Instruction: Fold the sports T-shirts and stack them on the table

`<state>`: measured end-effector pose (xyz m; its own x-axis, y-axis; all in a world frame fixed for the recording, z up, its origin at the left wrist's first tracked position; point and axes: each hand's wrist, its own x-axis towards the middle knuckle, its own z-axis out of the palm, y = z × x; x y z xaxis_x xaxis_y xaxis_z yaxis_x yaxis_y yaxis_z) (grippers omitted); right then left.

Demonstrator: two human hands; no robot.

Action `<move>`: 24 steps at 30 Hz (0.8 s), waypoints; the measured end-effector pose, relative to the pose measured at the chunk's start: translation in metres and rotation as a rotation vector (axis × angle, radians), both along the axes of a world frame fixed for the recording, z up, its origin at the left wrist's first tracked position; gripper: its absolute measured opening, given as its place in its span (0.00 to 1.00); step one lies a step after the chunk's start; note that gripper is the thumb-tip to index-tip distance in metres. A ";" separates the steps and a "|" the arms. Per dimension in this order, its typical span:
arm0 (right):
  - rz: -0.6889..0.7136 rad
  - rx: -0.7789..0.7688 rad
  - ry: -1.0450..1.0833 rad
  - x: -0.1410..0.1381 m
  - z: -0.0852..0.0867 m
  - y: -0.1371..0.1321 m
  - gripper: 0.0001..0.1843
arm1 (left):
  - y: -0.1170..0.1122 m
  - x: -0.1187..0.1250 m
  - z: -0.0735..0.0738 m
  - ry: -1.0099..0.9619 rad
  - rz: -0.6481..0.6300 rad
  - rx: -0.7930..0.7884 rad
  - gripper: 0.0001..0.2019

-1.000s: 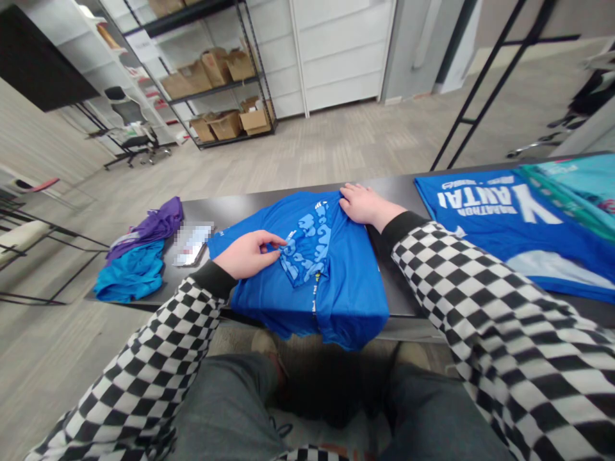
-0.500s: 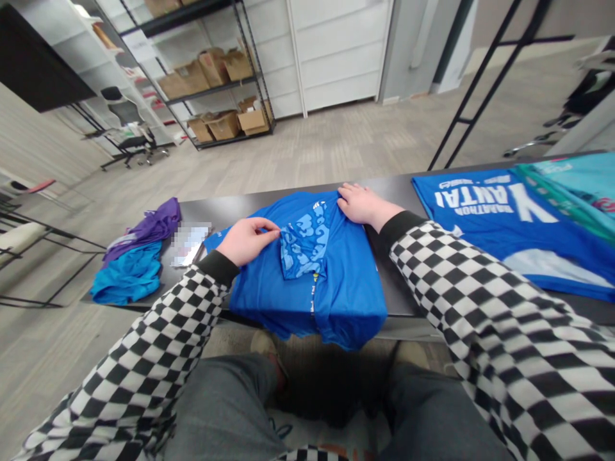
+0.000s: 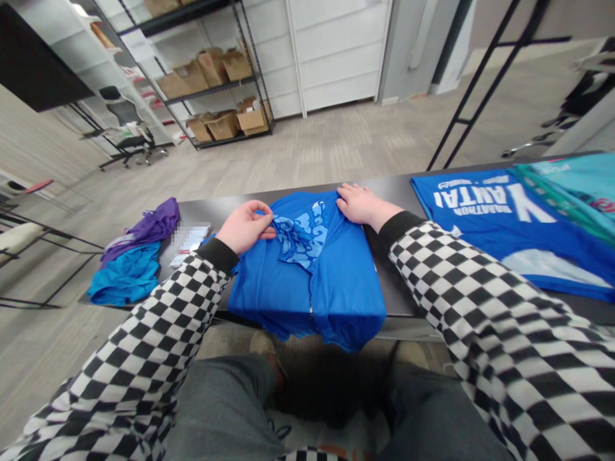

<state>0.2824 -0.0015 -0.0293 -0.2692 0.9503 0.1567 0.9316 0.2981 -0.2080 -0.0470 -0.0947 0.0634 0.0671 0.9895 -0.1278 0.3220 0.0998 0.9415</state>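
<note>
A blue T-shirt (image 3: 269, 288) lies folded in front of me, its lower end hanging over the table's near edge. Light-blue cloud-like shapes cover its sleeve (image 3: 303, 240), which lies across the body of the shirt. My left hand (image 3: 247, 225) is shut on the left end of that sleeve, pinching it between thumb and fingers and lifting it slightly. At the far right corner of the shirt rests my right hand (image 3: 360, 203), open, with its fingers laid on the fabric. What lies under the left palm is hidden.
On the dark table (image 3: 218, 208), crumpled purple cloth (image 3: 154, 224) and bright-blue cloth (image 3: 127, 275) lie left, beside a partly blurred flat item (image 3: 189, 243). To the right are a blue shirt with white lettering (image 3: 500, 211) and teal cloth (image 3: 576, 179). Shelves with boxes (image 3: 223, 125) stand behind.
My left hand has moved slightly left and away from me, pulling the sleeve's end with it, so the sleeve is now creased and skewed. My right hand has stayed put.
</note>
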 end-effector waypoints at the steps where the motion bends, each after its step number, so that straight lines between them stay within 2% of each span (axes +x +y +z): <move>1: 0.000 0.000 0.000 0.000 0.000 0.000 0.33 | 0.001 -0.001 -0.002 -0.009 -0.017 0.025 0.13; 5: -0.004 0.001 0.006 0.000 0.000 0.000 0.33 | 0.006 -0.008 -0.008 -0.023 -0.063 0.104 0.18; 8: 0.001 0.011 0.014 0.000 0.000 -0.001 0.33 | 0.009 -0.015 -0.011 0.107 -0.100 0.146 0.21; 10: 0.003 0.013 0.012 0.000 0.001 -0.001 0.33 | 0.011 -0.019 -0.013 0.202 -0.101 0.181 0.19; 15: 0.007 0.021 0.002 0.001 -0.001 0.001 0.32 | 0.015 -0.020 -0.014 0.259 -0.071 0.241 0.14; 20: 0.004 0.016 -0.001 0.001 -0.004 0.003 0.32 | 0.022 -0.016 -0.016 0.407 -0.024 0.304 0.10; 22: 0.001 0.015 0.000 0.001 -0.003 0.002 0.32 | 0.025 -0.012 -0.018 0.383 0.004 0.296 0.09; 24: 0.006 0.016 -0.001 0.000 -0.002 0.001 0.32 | 0.027 -0.007 -0.021 0.262 0.016 0.223 0.09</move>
<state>0.2826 -0.0004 -0.0313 -0.2748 0.9461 0.1716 0.9300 0.3068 -0.2024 -0.0537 -0.0678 0.0424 0.0446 0.9957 0.0808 0.5560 -0.0919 0.8261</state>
